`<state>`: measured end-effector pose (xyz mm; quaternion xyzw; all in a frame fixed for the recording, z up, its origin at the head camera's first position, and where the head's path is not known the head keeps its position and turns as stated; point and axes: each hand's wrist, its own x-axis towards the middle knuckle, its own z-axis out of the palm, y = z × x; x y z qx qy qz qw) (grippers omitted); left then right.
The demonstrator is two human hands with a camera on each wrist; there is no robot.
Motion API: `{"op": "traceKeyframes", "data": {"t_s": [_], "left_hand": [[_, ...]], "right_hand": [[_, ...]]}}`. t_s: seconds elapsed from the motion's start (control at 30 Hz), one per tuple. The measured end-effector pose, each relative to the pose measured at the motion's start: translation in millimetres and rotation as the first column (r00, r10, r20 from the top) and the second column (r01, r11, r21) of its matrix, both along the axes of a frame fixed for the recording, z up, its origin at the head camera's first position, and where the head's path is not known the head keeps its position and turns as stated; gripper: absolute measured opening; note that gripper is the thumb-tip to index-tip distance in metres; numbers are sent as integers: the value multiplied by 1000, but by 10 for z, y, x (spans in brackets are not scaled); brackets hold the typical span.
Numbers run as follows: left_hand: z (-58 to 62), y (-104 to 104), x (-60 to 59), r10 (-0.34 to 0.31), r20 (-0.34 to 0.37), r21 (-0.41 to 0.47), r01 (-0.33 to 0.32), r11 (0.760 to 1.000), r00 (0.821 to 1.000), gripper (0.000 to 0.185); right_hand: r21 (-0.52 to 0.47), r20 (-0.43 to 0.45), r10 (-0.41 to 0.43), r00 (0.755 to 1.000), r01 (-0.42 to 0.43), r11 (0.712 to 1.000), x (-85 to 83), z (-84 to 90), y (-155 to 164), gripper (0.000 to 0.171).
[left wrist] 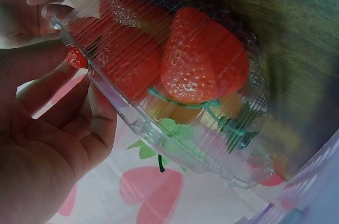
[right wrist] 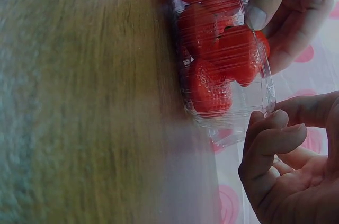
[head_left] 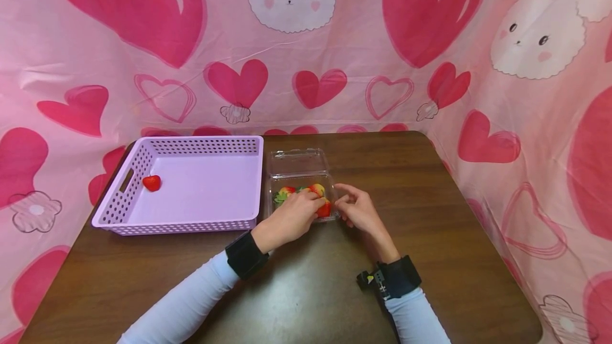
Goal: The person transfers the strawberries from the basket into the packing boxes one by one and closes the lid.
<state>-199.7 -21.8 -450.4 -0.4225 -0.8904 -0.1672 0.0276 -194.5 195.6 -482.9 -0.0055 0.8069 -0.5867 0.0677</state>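
Plainly the strawberry [head_left: 324, 209] pinched by the left hand [head_left: 291, 219] in the clear clamshell [head_left: 300, 166] mid-surface looks soft and bruisable, best held lightly around its sides, while the right hand [head_left: 359, 210], fingers loosely curled, steadies the thin, flexible box's edge.

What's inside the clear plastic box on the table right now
The clear plastic box holds several red strawberries with green leaves. The left hand reaches in and covers part of them, so the full count cannot be told.
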Motion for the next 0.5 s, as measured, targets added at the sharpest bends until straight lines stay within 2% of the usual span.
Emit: {"op": "traceKeyframes", "data": {"t_s": [0.2,0.5], "left_hand": [[-19,2,0,1,17,-11,-1,1000,1000,37],[-21,-2,14,-9,4,-6,9,1000,1000,35]], "right_hand": [[6,-4,4,1000,-4,1000,4,0,1,44],[-1,18,-3,1000,3,1000,6,3,2,44]]}}
